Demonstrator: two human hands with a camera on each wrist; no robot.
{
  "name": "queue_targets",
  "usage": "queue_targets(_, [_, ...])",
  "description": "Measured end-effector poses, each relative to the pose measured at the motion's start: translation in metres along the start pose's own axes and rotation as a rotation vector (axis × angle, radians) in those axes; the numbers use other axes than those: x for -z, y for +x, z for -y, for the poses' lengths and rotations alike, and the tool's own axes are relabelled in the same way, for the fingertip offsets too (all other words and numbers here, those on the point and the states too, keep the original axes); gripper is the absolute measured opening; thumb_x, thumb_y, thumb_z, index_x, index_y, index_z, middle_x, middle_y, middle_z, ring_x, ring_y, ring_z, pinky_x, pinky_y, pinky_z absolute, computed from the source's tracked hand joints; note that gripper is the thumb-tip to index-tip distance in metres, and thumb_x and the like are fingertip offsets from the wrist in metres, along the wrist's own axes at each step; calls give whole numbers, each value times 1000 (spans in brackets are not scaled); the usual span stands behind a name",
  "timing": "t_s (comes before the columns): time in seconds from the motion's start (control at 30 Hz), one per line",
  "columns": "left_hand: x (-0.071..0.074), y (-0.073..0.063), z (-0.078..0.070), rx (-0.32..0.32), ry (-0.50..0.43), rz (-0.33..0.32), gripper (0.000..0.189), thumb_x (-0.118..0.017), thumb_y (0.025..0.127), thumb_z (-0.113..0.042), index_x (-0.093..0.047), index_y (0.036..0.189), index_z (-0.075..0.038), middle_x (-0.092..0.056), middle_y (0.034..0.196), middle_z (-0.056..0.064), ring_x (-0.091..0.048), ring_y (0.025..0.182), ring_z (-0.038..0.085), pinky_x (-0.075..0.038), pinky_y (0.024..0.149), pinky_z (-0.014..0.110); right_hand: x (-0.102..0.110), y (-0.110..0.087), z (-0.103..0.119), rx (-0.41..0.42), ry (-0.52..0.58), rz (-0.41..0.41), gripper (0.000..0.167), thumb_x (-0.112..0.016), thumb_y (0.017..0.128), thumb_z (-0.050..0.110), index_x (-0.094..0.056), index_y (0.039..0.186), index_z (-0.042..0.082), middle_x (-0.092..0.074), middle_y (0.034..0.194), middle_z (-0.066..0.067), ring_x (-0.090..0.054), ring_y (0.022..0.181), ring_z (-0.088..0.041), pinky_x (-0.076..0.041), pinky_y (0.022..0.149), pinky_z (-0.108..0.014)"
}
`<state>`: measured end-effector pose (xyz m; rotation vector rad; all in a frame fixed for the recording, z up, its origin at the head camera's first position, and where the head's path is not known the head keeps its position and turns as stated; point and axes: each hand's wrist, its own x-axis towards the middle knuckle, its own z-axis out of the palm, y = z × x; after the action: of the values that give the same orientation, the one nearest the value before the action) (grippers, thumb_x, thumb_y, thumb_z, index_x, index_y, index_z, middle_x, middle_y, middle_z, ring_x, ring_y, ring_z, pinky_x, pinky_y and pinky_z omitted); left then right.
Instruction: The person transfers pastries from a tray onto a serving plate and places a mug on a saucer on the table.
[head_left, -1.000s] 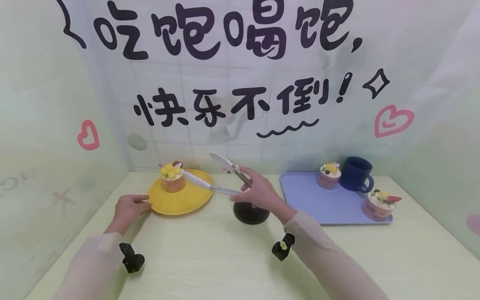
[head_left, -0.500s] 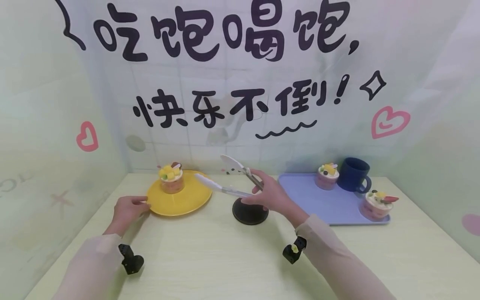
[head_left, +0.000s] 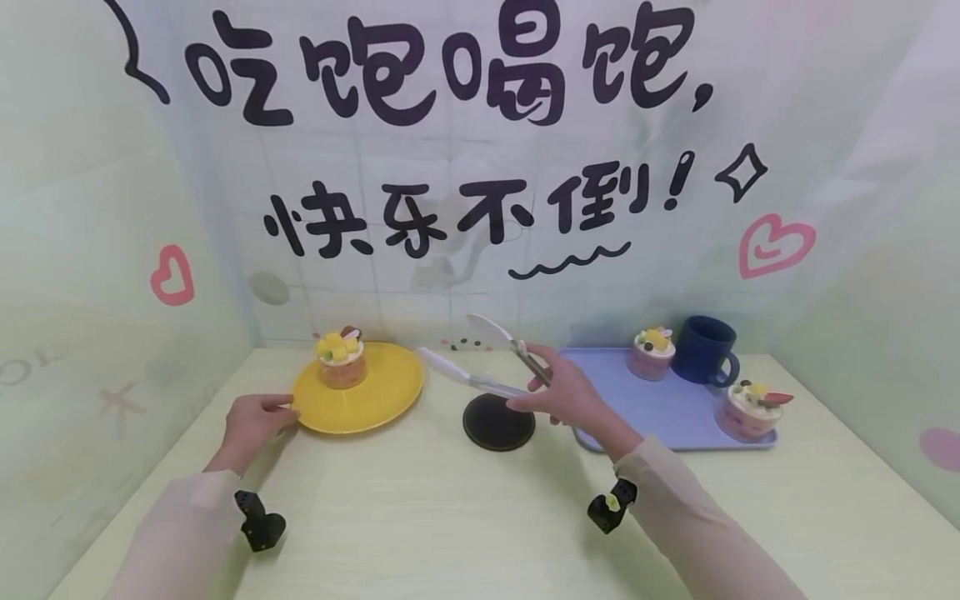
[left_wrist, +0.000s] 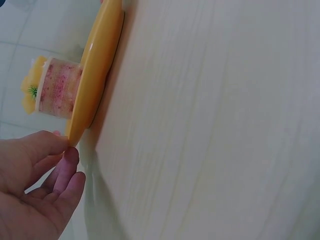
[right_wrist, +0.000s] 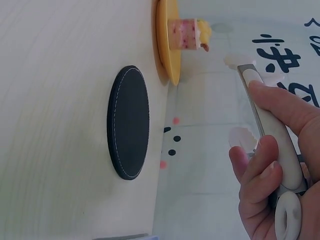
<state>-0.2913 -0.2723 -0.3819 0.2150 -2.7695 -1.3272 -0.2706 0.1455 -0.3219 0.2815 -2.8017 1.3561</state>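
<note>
Grips likely light, springy tongs (head_left: 480, 382) by the handles in right hand (head_left: 572, 395), pinches probably stiff, slick plate (head_left: 382, 387) by its rim with left hand (head_left: 250, 425) near back-left corner of bench (head_left: 420, 517).

Three desserts (head_left: 342, 371); one plate (head_left: 375, 404), tray (head_left: 645, 412), mug (head_left: 701, 350), coaster (head_left: 498, 422), tongs (head_left: 453, 370).

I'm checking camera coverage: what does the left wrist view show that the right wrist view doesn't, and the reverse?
Only the left wrist view shows the left hand, pinching the plate at its edge. Only the right wrist view shows the right hand holding the tongs, the coaster, legible writing and a sliver of the tray. Both show the plate, the dessert on it, the table and the wall.
</note>
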Motion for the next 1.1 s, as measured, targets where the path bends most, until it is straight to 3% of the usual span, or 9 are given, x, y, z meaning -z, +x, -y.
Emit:
queue_targets(0.33, [-1, -1, -1, 6, -4, 6, 47, -60, 84, -11, -49, 120, 17, -57, 109, 32, -60, 89, 30, -53, 69, 31, 9, -5, -19, -28, -1, -18, 91, -83, 65, 23, -33, 142, 20, -59, 90, -10, -47, 43, -18, -46, 40, -33])
queue_targets(0.57, [0, -2, -1, 9, 4, 6, 47, -59, 84, -11, -48, 121, 17, -55, 112, 33, -57, 97, 39, -53, 73, 36, 18, -10, -29, -25, 0, -25, 86, -81, 68, 21, -34, 141, 14, -59, 85, -9, -47, 43, -18, -44, 40, -31])
queue_targets(1.1, [0, -3, -2, -11, -2, -1, 46, -60, 84, -10, -49, 119, 17, -59, 107, 31, -60, 87, 31, -52, 64, 28, 33, -21, -48, -46, -19, -40, 89, -80, 69, 23, -31, 142, 13, -61, 87, -10, -49, 45, -18, -46, 42, -31])
